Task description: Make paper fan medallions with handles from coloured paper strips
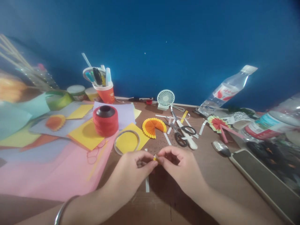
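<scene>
Between the fingertips of both hands is a small yellow paper piece (155, 158), mostly covered by the fingers. My left hand (138, 164) pinches it from one side, and my right hand (177, 164) pinches it from the other. Under my left hand lies a white paper strip (147, 184). Just beyond the hands rests a pleated orange and yellow paper fan (153, 126), opened into most of a circle. To its right are black-handled scissors (181, 139) beside a white-handled tool (191, 140).
A red thread spool (105, 122), a roll of clear tape (116, 145) and coloured paper sheets (58, 175) spread over the left. A cup of pens (105, 93) and a small fan (166, 99) stand behind. On the right are bottles (225, 92) and a phone (264, 182).
</scene>
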Tool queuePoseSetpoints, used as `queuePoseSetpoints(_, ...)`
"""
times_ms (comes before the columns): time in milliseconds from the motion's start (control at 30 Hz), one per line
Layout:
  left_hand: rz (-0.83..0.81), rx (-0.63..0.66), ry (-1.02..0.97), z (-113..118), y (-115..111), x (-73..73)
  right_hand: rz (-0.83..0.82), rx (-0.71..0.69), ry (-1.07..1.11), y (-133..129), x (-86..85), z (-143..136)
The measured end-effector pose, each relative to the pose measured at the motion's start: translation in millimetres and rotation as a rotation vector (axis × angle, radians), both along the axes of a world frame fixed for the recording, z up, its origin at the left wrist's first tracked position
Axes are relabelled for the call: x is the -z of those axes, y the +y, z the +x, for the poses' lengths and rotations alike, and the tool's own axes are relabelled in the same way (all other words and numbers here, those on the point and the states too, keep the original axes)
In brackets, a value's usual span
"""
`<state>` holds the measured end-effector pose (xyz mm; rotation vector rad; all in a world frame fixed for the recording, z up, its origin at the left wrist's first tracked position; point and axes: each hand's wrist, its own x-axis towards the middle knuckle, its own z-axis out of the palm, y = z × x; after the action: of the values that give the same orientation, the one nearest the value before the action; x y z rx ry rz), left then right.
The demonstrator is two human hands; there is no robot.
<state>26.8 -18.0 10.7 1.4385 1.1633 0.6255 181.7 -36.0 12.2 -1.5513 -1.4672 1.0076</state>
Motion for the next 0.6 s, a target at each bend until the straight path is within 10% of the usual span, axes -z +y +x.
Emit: queuePoseSetpoints(600, -0.251, -0.171, -0.263, 4.6, -0.9, -5.8, 0.028, -0.025, 0.186, -5.6, -0.7, -5.3)
